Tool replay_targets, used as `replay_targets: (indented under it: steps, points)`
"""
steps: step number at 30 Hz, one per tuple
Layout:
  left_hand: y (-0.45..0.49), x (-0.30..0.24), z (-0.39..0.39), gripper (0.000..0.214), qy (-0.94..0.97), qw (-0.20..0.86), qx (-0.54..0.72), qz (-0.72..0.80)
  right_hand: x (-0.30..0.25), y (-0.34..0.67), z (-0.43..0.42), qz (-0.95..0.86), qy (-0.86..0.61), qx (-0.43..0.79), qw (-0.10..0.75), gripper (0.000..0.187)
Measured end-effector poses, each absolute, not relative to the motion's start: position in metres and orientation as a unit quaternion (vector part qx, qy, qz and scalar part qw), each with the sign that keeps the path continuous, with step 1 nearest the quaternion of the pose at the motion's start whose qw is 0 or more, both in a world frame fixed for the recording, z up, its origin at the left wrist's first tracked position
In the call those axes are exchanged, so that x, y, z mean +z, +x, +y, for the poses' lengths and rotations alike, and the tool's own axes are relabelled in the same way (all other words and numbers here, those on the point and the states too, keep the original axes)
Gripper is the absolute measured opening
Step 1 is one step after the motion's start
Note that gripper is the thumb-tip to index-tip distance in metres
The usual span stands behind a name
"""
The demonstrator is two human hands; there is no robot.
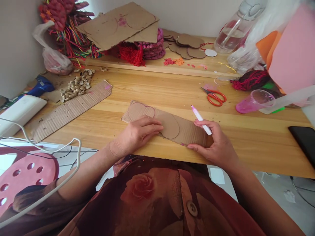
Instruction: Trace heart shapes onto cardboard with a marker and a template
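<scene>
Head view: brown corrugated cardboard strip (190, 129) set slantwise on the pale wooden tabletop (261, 147), close to the front edge, long axis running from far left to near right. On top, near the middle, a flat rounded brown cardboard cut-out (170, 126); at the far-left end, a curved purplish outline (141, 110) drawn on the strip. Lays the left hand (139, 132) over the cut-out's left part, fingers together and slightly bent, thumb hidden; cannot tell whether gripping or only pressing. Holds a slim white marker (201, 120) in the fingers of the right hand (219, 142), pink-purple tip aimed far left, blunt end near right; right thumb at the strip's near edge, beside the right end. Between strip and front edge, only a narrow band of wood. Broader room on the far side, up to a raised wooden ledge (159, 69), with red-handled metal scissors (215, 97) beyond the right hand. To the left, a gap of wood before a second brown corrugated cardboard strip (73, 108), angled the opposite way; to the right, open wood as far as a flat black device (304, 141).
</scene>
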State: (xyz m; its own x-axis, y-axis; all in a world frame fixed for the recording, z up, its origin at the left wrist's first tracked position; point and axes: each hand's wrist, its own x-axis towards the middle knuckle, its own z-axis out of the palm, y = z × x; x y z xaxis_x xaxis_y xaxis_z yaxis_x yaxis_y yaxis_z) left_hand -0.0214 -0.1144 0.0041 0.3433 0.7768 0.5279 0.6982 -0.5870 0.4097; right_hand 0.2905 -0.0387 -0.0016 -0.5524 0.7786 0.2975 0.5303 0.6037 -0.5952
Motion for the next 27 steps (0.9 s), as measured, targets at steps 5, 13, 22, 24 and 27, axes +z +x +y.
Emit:
replay_targets:
  steps: [5, 13, 22, 24, 27]
  points:
    - [-0.0158, 0.0047, -0.1126, 0.018, 0.82, 0.036, 0.357, 0.446, -0.0007, 0.2918, -0.0355, -0.85, -0.379, 0.249, 0.27, 0.071]
    - [-0.0122, 0.001, -0.1087, 0.016, 0.826, 0.08, 0.334, 0.447, -0.0029, 0.2932, -0.0341, -0.856, -0.362, 0.244, 0.276, 0.067]
    - [-0.0116, 0.0003, -0.1061, 0.016, 0.826, 0.08, 0.323, 0.454, -0.0032, 0.2931, -0.0345, -0.859, -0.36, 0.236, 0.279, 0.066]
    - [-0.011, -0.0009, -0.1057, 0.016, 0.827, 0.075, 0.329, 0.45, -0.003, 0.2928, -0.035, -0.858, -0.364, 0.234, 0.277, 0.065]
    - [-0.0108, -0.0012, -0.1055, 0.017, 0.828, 0.074, 0.33, 0.446, -0.0038, 0.2928, -0.0353, -0.861, -0.36, 0.227, 0.28, 0.065]
